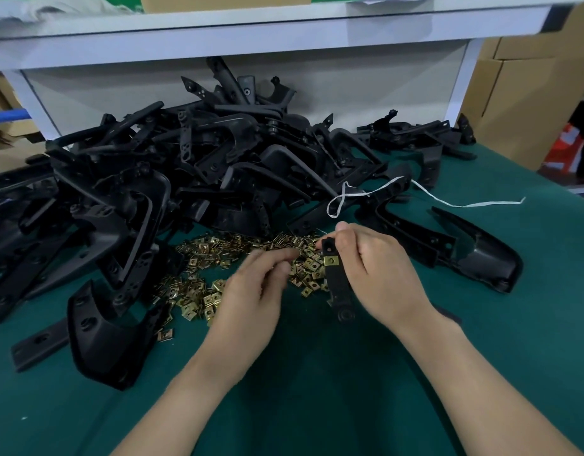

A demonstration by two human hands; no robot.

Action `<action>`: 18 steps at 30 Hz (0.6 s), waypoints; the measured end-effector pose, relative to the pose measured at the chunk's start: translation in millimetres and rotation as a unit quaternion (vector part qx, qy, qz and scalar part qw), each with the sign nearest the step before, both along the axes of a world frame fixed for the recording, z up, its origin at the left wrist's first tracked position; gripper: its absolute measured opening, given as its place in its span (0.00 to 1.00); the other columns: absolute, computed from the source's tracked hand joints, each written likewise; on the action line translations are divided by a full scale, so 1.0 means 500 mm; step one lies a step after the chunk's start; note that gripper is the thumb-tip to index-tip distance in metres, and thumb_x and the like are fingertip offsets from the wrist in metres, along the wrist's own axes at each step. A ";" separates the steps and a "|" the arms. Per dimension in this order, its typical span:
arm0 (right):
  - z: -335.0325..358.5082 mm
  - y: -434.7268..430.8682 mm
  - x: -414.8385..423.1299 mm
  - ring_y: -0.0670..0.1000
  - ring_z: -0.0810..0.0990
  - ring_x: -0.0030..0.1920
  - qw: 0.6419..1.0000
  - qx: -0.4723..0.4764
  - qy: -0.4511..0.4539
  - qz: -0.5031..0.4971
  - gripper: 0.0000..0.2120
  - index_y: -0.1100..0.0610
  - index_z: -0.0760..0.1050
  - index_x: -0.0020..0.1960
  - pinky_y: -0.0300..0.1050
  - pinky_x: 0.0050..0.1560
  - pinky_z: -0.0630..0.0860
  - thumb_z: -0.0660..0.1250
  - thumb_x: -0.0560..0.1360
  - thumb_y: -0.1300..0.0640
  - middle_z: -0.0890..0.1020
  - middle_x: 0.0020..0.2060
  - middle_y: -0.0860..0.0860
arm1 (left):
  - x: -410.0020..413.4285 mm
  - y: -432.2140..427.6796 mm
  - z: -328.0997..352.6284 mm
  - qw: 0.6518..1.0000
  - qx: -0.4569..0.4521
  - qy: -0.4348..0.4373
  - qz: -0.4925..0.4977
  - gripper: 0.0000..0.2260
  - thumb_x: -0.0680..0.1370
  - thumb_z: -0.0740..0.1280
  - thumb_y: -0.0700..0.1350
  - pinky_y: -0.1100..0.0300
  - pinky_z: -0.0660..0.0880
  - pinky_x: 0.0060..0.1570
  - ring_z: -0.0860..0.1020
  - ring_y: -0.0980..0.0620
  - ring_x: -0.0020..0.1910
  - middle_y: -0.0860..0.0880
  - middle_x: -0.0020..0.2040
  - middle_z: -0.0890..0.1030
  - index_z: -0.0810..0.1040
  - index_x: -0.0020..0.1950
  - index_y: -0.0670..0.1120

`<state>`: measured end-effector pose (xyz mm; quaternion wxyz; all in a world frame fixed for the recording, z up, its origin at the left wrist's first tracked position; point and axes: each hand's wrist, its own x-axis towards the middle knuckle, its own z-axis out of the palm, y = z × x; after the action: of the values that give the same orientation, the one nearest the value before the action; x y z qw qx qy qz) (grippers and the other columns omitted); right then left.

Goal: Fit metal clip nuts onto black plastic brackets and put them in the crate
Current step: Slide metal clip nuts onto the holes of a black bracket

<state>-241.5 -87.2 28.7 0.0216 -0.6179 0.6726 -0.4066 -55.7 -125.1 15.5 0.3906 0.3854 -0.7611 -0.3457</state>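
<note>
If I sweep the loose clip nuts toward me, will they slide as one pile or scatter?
Probably scatter: the clip nuts are small separate pieces lying loosely heaped on the green mat. Being flat and squarish, they should slide, not roll.

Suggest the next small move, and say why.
Probably the left hand picks one from the clip nut pile and slides it over the bare end hole of the bracket, held by the right hand; a fitted clip nut already sits below it.
</note>
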 end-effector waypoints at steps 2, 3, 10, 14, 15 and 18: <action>0.001 -0.001 -0.002 0.51 0.81 0.42 1.000 0.001 -0.003 -0.005 0.35 0.59 0.80 0.45 0.55 0.46 0.77 0.41 0.81 0.39 0.83 0.42 0.50 | -0.011 0.011 0.002 0.996 0.077 0.024 -0.050 0.13 0.83 0.62 0.45 0.74 0.73 0.45 0.81 0.60 0.44 0.58 0.46 0.82 0.79 0.58 0.62; 0.001 -0.001 -0.002 0.51 0.81 0.42 1.000 0.000 -0.006 -0.006 0.35 0.59 0.80 0.45 0.55 0.46 0.77 0.41 0.81 0.39 0.83 0.42 0.50 | -0.014 0.014 0.003 0.991 0.111 0.038 -0.071 0.12 0.83 0.63 0.44 0.73 0.73 0.44 0.82 0.59 0.42 0.57 0.45 0.83 0.80 0.58 0.61; 0.006 0.001 -0.008 0.51 0.80 0.44 0.999 -0.014 -0.021 -0.020 0.33 0.60 0.80 0.45 0.54 0.47 0.76 0.43 0.82 0.41 0.83 0.43 0.50 | -0.014 0.007 -0.001 0.953 0.232 0.121 -0.155 0.09 0.77 0.68 0.51 0.64 0.77 0.47 0.82 0.53 0.40 0.51 0.43 0.83 0.84 0.55 0.56; 0.006 0.002 -0.007 0.51 0.80 0.43 0.999 -0.006 -0.024 -0.023 0.30 0.59 0.80 0.45 0.54 0.47 0.76 0.45 0.83 0.43 0.83 0.42 0.50 | -0.011 0.006 0.001 0.949 0.238 0.121 -0.170 0.10 0.77 0.68 0.51 0.65 0.77 0.48 0.81 0.55 0.41 0.52 0.44 0.84 0.84 0.57 0.57; 0.006 0.002 -0.008 0.51 0.80 0.43 0.999 -0.002 -0.021 -0.025 0.31 0.60 0.80 0.45 0.54 0.46 0.76 0.45 0.83 0.43 0.83 0.42 0.50 | -0.010 0.007 0.002 0.947 0.241 0.121 -0.172 0.10 0.77 0.69 0.50 0.65 0.77 0.48 0.81 0.55 0.41 0.52 0.45 0.84 0.84 0.57 0.57; 0.005 0.001 -0.008 0.52 0.80 0.42 0.999 0.002 -0.016 -0.027 0.31 0.60 0.80 0.45 0.54 0.46 0.75 0.45 0.83 0.43 0.82 0.41 0.50 | -0.008 0.010 0.005 0.946 0.247 0.123 -0.172 0.12 0.75 0.70 0.50 0.67 0.76 0.48 0.82 0.56 0.43 0.53 0.46 0.85 0.84 0.58 0.57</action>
<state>-245.7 -86.7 30.9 0.0227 -0.5926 0.6895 -0.4158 -59.7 -119.9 18.0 0.3079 0.2877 -0.6527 -0.6296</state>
